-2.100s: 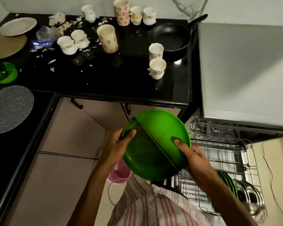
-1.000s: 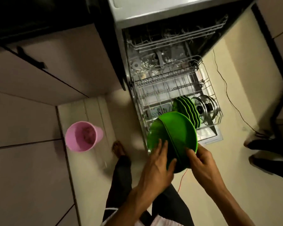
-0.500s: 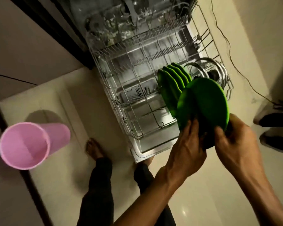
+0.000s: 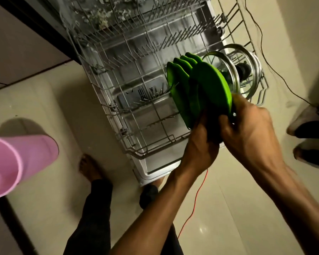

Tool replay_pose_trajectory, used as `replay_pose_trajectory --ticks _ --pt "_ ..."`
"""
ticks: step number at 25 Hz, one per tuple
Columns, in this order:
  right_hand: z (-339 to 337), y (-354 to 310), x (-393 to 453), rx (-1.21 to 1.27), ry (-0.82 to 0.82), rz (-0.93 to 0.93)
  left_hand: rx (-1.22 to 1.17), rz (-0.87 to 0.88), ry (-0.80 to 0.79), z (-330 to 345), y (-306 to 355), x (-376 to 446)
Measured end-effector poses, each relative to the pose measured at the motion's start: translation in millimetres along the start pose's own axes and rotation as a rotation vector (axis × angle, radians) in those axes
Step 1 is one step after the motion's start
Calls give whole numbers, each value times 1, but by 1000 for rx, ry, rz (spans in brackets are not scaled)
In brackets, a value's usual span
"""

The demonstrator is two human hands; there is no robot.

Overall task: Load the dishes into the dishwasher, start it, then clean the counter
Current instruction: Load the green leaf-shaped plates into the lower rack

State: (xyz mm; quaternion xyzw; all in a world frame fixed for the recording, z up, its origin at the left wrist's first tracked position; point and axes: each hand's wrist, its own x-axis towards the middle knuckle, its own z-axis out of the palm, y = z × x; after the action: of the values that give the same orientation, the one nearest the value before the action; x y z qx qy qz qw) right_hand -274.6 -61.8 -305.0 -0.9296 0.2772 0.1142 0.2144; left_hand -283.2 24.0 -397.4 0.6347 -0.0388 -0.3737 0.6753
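A green plate (image 4: 215, 91) stands on edge over the right end of the pulled-out lower dishwasher rack (image 4: 136, 100). My left hand (image 4: 199, 144) grips its lower rim from the left and my right hand (image 4: 247, 126) grips it from the right. Just behind it several more green plates (image 4: 179, 78) stand upright in the tines. Glass lids (image 4: 245, 70) with a dark knob stand further right in the rack. The plate's lower edge is hidden by my fingers.
A pink bucket (image 4: 17, 162) stands on the tiled floor at the left. My bare foot (image 4: 89, 170) is beside the open dishwasher door (image 4: 155, 170). A red wire (image 4: 193, 208) and a dark cable (image 4: 276, 76) run over the floor. Another person's feet (image 4: 309, 137) are at the right edge.
From counter height the plate came down to the rack. Over the last half second both hands moved it closer against the row of green plates.
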Motion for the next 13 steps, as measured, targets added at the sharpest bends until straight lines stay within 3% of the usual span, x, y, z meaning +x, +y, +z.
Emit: replay_pose_trajectory --ticks 7,13 --pt "28 -5 39 -78 -91 -47 20 -85 65 -20 -6 24" --pt "39 -13 58 -126 -131 -20 5 -207 30 -29 -15 36"
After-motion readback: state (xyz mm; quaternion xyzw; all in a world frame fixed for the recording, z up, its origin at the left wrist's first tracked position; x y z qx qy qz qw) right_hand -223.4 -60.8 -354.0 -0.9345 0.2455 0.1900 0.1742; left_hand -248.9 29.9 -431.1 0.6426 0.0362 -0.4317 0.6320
